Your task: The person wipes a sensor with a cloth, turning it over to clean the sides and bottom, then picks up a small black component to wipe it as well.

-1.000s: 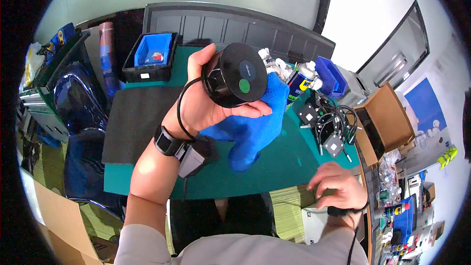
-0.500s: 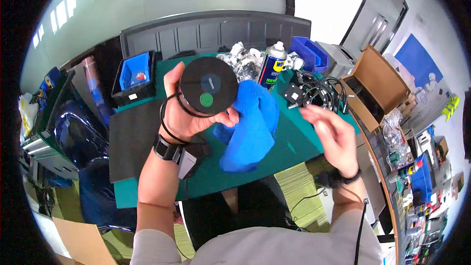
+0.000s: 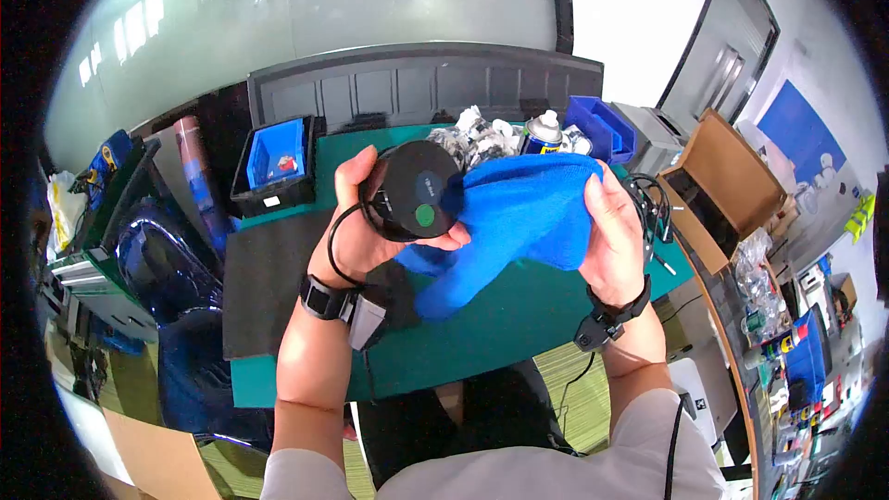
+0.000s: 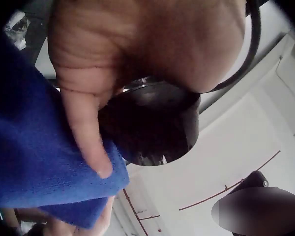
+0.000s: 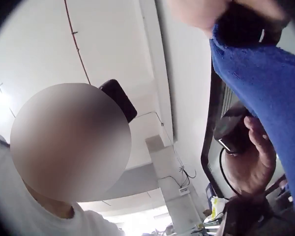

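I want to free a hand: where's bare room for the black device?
Bare: the green mat along its near edge, below blue cloth, and the left of the dark pad. Crowded: back right, with spray can, blue bin and cables.

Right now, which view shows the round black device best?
The head view: there the round black device shows its flat face and green dot. The left wrist view shows a dark, glossy part behind the left hand; the right wrist view shows it small, partly behind fingers.
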Action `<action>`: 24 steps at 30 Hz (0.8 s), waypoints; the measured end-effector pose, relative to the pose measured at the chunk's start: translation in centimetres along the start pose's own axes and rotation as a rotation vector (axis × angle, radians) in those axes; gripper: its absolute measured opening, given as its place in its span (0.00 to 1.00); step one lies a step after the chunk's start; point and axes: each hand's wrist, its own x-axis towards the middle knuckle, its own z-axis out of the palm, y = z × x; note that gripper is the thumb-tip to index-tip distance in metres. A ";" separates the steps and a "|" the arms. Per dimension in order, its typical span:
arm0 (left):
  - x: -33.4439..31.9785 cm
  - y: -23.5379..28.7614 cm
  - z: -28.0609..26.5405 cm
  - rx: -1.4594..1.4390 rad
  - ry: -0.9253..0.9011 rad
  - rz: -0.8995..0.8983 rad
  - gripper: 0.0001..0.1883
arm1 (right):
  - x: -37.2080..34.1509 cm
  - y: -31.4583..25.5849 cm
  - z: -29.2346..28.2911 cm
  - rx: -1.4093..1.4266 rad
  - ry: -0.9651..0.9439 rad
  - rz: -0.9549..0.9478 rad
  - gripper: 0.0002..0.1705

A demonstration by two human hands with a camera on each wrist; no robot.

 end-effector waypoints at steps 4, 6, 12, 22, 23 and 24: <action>0.7 0.2 0.7 0.116 0.041 -0.066 0.43 | 0.7 0.7 0.1 -0.136 0.021 -0.020 0.17; 0.9 0.5 0.6 0.056 0.041 -0.033 0.43 | 1.1 0.9 0.6 -0.279 0.063 -0.031 0.14; 1.5 0.6 -0.4 -0.129 -0.091 0.125 0.44 | 3.4 2.1 2.4 -0.361 0.126 -0.321 0.16; 1.6 -0.2 0.9 -0.161 -0.004 0.218 0.38 | 5.9 4.9 4.9 -1.008 0.050 -0.805 0.14; 1.6 -0.3 0.9 -0.208 -0.027 0.210 0.38 | 5.9 5.6 5.1 -0.981 0.038 -0.771 0.13; 1.6 -0.3 0.5 -0.208 -0.050 0.212 0.38 | 6.1 6.5 4.6 -0.981 0.020 -0.785 0.13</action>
